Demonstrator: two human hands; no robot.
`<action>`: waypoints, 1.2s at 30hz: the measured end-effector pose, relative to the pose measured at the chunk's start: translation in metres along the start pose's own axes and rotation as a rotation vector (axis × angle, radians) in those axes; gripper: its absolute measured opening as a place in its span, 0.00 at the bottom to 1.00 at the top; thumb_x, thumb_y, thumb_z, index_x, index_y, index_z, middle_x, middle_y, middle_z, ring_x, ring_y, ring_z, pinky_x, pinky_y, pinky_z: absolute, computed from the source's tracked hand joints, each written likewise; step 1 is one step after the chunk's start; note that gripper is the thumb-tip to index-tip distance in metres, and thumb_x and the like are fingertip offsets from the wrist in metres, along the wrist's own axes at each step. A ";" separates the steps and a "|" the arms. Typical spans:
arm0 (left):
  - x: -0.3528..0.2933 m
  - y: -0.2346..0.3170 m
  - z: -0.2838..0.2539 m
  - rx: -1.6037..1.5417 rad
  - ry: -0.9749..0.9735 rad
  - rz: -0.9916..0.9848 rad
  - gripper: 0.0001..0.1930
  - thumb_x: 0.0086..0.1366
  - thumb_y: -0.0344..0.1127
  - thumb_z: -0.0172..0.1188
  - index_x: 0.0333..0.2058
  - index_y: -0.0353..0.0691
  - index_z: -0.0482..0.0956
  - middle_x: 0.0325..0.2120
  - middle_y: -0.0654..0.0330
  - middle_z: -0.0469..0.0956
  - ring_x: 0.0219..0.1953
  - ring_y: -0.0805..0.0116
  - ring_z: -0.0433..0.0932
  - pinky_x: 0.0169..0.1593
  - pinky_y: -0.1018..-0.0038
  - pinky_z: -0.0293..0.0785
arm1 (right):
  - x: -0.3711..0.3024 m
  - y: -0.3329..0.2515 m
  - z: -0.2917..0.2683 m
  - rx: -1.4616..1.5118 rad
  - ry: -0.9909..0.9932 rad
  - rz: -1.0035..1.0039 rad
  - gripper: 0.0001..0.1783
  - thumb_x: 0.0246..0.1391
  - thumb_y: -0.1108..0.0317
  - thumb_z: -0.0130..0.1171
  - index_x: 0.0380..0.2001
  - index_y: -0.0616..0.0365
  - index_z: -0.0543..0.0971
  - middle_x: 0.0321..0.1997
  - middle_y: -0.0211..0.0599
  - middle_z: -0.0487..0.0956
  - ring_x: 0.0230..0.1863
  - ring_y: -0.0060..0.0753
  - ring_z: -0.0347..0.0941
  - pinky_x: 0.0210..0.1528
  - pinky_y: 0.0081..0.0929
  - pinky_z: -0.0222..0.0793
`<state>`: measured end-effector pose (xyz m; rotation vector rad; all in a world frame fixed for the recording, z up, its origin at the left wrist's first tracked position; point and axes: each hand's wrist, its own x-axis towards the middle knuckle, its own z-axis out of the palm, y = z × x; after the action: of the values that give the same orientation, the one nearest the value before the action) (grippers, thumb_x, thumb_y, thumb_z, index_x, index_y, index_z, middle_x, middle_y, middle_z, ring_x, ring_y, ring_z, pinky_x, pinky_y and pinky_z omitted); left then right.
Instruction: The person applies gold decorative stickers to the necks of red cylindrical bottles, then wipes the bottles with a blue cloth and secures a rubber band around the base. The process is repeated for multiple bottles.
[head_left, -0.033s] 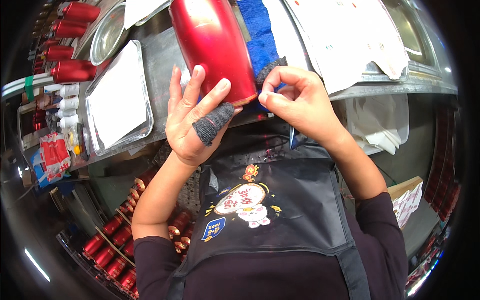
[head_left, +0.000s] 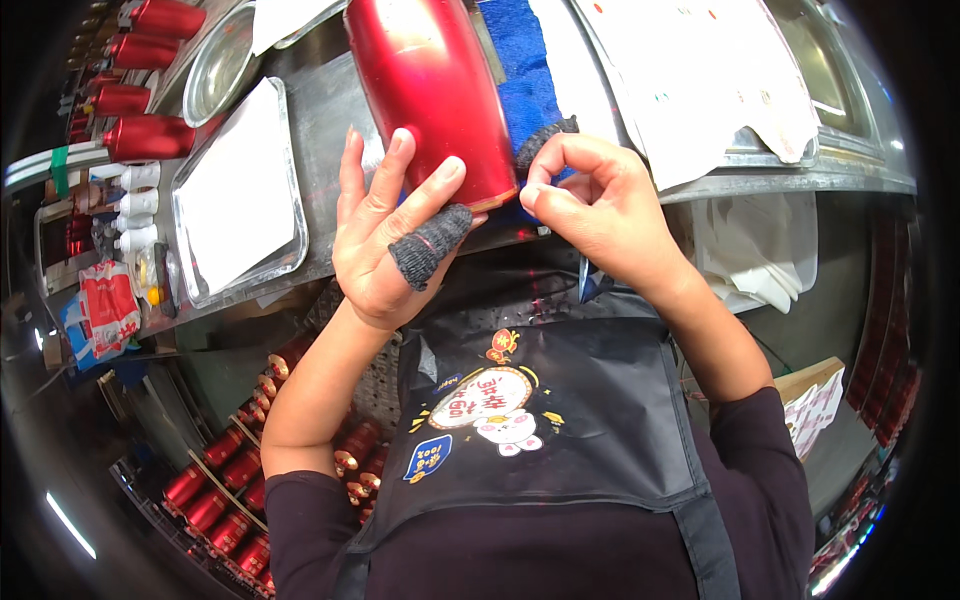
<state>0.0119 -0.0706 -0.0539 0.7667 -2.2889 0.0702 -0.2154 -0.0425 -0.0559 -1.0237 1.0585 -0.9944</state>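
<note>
looking down from the head camera, i saw the metal worktop (head_left: pixel 330 90) spread across the top of the view, and on it lay the big red glossy cylinder (head_left: pixel 430 90), stretched away from me with its near end at the table's front edge. a blue cloth (head_left: pixel 520 70) lay just beside it on the right, partly under it, and white printed sheets (head_left: pixel 700 70) covered the worktop further right. left of the cylinder sat a flat steel tray (head_left: pixel 235 195) with a round steel bowl (head_left: pixel 215 65) beyond it.

my left hand (head_left: pixel 385 240) was open, fingers spread and laid flat against the cylinder's near left flank, the thumb in a grey knitted finger cot (head_left: pixel 425 245) crossing just under the near end. my right hand (head_left: pixel 600 210) was curled in a pinch right at the cylinder's near right corner, forefinger and thumb closed together and touching its edge; the forefinger wore a grey cot too. i could not tell what, if anything, sat in that pinch. a thin dark blade-like piece (head_left: pixel 583 280) showed below that palm.

so the cylinder lay between both hands, touching each. smaller red canisters (head_left: pixel 145 135) stood at the far left, white squeeze bottles (head_left: pixel 135 210) beside them, and more red canisters (head_left: pixel 225 500) racked below the table.
</note>
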 end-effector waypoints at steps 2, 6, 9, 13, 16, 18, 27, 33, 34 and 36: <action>-0.003 -0.002 -0.002 -0.015 -0.008 -0.007 0.17 0.46 0.30 0.79 0.35 0.44 0.82 0.49 0.58 0.84 0.61 0.46 0.77 0.65 0.33 0.62 | -0.002 0.000 0.007 -0.068 0.062 -0.081 0.07 0.56 0.72 0.65 0.29 0.59 0.76 0.29 0.17 0.70 0.23 0.02 0.59 0.24 0.10 0.51; -0.004 -0.002 -0.007 -0.025 -0.019 -0.043 0.19 0.47 0.30 0.79 0.37 0.43 0.81 0.51 0.57 0.83 0.60 0.47 0.77 0.65 0.31 0.60 | -0.003 0.004 0.019 -0.297 0.169 -0.316 0.15 0.51 0.69 0.73 0.31 0.59 0.73 0.31 0.21 0.67 0.23 0.05 0.54 0.23 0.13 0.49; -0.006 -0.001 -0.008 -0.035 -0.031 -0.068 0.19 0.47 0.29 0.79 0.38 0.41 0.81 0.52 0.55 0.82 0.59 0.46 0.78 0.65 0.30 0.59 | 0.000 0.009 0.024 -0.376 0.218 -0.402 0.21 0.48 0.66 0.77 0.32 0.58 0.71 0.31 0.21 0.66 0.23 0.07 0.52 0.23 0.14 0.47; -0.008 -0.003 -0.003 -0.055 0.012 -0.037 0.20 0.47 0.28 0.78 0.38 0.40 0.80 0.51 0.53 0.82 0.59 0.45 0.78 0.65 0.30 0.58 | 0.005 0.012 0.026 -0.411 0.244 -0.435 0.22 0.49 0.65 0.78 0.32 0.58 0.71 0.31 0.21 0.66 0.24 0.08 0.52 0.22 0.14 0.47; -0.010 -0.003 -0.003 -0.060 0.016 -0.049 0.19 0.47 0.27 0.78 0.38 0.40 0.80 0.52 0.52 0.82 0.59 0.45 0.78 0.65 0.30 0.58 | 0.005 0.010 0.026 -0.380 0.230 -0.396 0.21 0.50 0.65 0.76 0.32 0.58 0.71 0.32 0.22 0.66 0.23 0.08 0.52 0.23 0.14 0.47; -0.012 -0.002 -0.005 -0.051 0.011 -0.061 0.18 0.47 0.26 0.78 0.37 0.41 0.81 0.52 0.52 0.82 0.59 0.45 0.78 0.65 0.30 0.58 | 0.003 0.007 0.025 -0.426 0.225 -0.399 0.20 0.50 0.66 0.76 0.31 0.58 0.71 0.32 0.22 0.66 0.23 0.08 0.52 0.23 0.14 0.48; -0.010 -0.001 -0.010 0.012 -0.029 -0.039 0.11 0.53 0.30 0.72 0.36 0.47 0.84 0.52 0.57 0.83 0.60 0.49 0.78 0.68 0.33 0.53 | 0.007 0.007 0.029 -0.433 0.259 -0.445 0.21 0.49 0.67 0.76 0.31 0.58 0.70 0.32 0.23 0.66 0.24 0.09 0.52 0.23 0.16 0.48; -0.002 -0.002 -0.014 0.075 -0.113 0.027 0.07 0.57 0.34 0.69 0.35 0.50 0.85 0.52 0.64 0.83 0.60 0.50 0.78 0.70 0.35 0.49 | 0.003 0.005 0.021 -0.284 0.175 -0.282 0.15 0.53 0.72 0.70 0.32 0.58 0.71 0.32 0.22 0.66 0.24 0.06 0.54 0.23 0.14 0.50; -0.001 -0.002 -0.014 0.082 -0.109 0.031 0.06 0.57 0.35 0.69 0.35 0.50 0.85 0.52 0.64 0.83 0.61 0.50 0.78 0.70 0.35 0.49 | 0.002 0.005 0.019 -0.230 0.140 -0.249 0.13 0.54 0.73 0.68 0.33 0.58 0.71 0.33 0.22 0.66 0.24 0.05 0.54 0.23 0.13 0.50; -0.001 -0.001 -0.012 0.082 -0.100 0.021 0.05 0.58 0.36 0.69 0.34 0.51 0.85 0.53 0.64 0.83 0.61 0.50 0.77 0.70 0.36 0.48 | 0.004 0.005 0.017 -0.112 0.104 -0.190 0.11 0.55 0.74 0.66 0.33 0.58 0.71 0.33 0.21 0.66 0.23 0.04 0.54 0.23 0.12 0.49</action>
<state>0.0204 -0.0678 -0.0457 0.8046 -2.4019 0.1393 -0.1980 -0.0423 -0.0582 -1.1915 1.1271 -1.1627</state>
